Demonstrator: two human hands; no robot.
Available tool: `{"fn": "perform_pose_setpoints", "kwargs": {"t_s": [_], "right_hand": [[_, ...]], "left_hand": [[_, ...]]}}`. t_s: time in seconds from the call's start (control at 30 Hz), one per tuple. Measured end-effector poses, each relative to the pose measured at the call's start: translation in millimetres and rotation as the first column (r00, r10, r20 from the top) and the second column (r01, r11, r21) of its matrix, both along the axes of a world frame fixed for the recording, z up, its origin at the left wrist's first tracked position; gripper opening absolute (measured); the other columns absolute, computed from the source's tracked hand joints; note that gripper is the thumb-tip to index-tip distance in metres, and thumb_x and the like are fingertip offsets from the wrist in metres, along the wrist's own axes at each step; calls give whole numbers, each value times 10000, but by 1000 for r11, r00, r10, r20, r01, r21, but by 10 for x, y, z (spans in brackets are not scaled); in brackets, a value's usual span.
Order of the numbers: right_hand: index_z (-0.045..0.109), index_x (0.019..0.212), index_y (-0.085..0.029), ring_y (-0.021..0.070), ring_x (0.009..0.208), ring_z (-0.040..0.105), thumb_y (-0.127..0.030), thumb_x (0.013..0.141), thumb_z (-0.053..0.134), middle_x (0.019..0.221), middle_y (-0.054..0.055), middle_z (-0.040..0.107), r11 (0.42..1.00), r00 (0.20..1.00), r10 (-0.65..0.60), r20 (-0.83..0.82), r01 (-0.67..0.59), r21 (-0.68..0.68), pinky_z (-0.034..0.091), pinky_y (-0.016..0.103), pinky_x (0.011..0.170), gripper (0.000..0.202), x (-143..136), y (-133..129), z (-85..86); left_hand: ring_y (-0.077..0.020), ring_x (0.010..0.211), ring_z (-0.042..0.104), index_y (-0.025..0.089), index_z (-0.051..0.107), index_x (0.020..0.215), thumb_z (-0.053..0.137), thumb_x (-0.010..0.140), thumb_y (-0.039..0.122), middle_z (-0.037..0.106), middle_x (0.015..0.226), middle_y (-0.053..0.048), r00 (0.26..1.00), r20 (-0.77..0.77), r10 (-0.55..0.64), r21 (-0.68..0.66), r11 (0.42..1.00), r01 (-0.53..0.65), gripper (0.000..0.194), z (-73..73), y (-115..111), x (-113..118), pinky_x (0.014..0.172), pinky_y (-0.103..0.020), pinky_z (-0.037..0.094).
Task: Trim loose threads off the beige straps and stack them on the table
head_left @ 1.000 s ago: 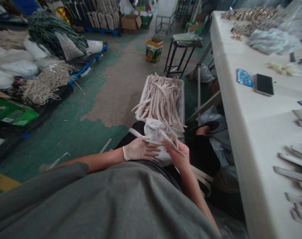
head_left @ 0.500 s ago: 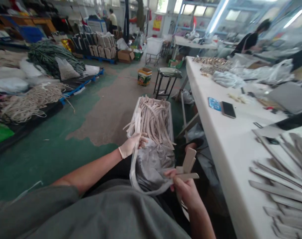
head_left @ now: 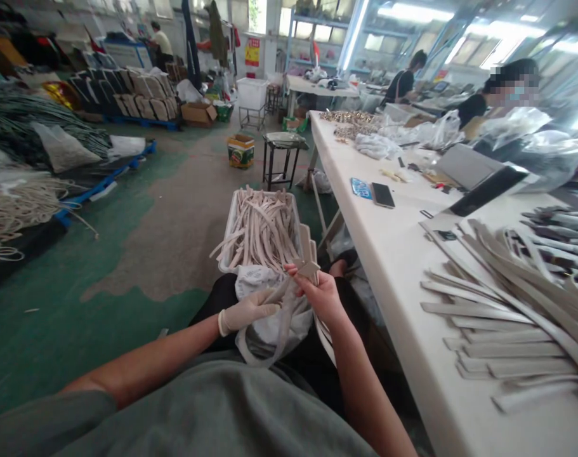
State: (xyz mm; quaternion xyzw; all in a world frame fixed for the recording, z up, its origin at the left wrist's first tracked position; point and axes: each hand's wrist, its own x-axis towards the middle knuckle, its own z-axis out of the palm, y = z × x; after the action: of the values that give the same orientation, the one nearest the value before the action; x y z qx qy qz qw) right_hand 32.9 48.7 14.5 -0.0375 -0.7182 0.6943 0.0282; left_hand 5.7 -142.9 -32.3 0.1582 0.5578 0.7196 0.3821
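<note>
Beige straps (head_left: 306,243) are clamped in the right hand (head_left: 321,293), left hand (head_left: 247,312) grip can't be told, tub (head_left: 229,227) parked at 12 o'clock.

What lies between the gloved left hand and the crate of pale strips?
In the head view, crumpled white material lies between the left hand and the near end of the crate; whether sheet or bag, I cannot tell.

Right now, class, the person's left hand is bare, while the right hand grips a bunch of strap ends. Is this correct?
Not quite: the left hand is not bare; it wears a pale glove, as the head view shows. The right hand does grip a bunch of strap ends.
</note>
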Motion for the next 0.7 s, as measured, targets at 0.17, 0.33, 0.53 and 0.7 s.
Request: {"fn": "perform_pose_setpoints", "kwargs": {"t_s": [0.17, 0.33, 0.53, 0.7], "right_hand": [[804, 922, -223, 206, 790, 690, -398, 859, 660, 938, 59, 775, 941, 983, 180, -19, -166, 296, 511, 274, 618, 235, 199, -137, 79], [800, 832, -210, 245, 820, 708, -437, 831, 689, 1034, 102, 780, 995, 997, -66, -39, 69, 68, 509, 277, 552, 253, 350, 13, 241], [808, 910, -193, 198, 707, 660, -481, 741, 761, 1127, 114, 753, 963, 962, -268, 49, 267, 22, 530, 275, 508, 337, 376, 373, 74], [760, 1151, -195, 139, 553, 598, -598, 770, 695, 1132, 77, 734, 865, 859, -474, 192, 415, 280, 587, 320, 519, 558, 757, 702, -594]], "left_hand": [[-221, 821, 611, 173, 739, 820, 711, 810, 535, 696, 831, -74, 987, -155, 48, -69, 996, -59, 363, 58, 136, 133, 829, -327, 470], [-171, 656, 523, 170, 682, 757, 636, 824, 641, 597, 688, -33, 957, -121, -264, -206, 950, 236, 478, -120, 83, 395, 635, -290, 402], [-130, 596, 463, 167, 663, 763, 693, 730, 708, 574, 659, -9, 971, 83, -223, -194, 952, 235, 543, -415, 26, 427, 558, -261, 339], [-102, 568, 426, 136, 667, 726, 754, 637, 726, 551, 622, 11, 997, 35, 68, -299, 953, -54, 604, -797, -23, 55, 542, -232, 314]]}}
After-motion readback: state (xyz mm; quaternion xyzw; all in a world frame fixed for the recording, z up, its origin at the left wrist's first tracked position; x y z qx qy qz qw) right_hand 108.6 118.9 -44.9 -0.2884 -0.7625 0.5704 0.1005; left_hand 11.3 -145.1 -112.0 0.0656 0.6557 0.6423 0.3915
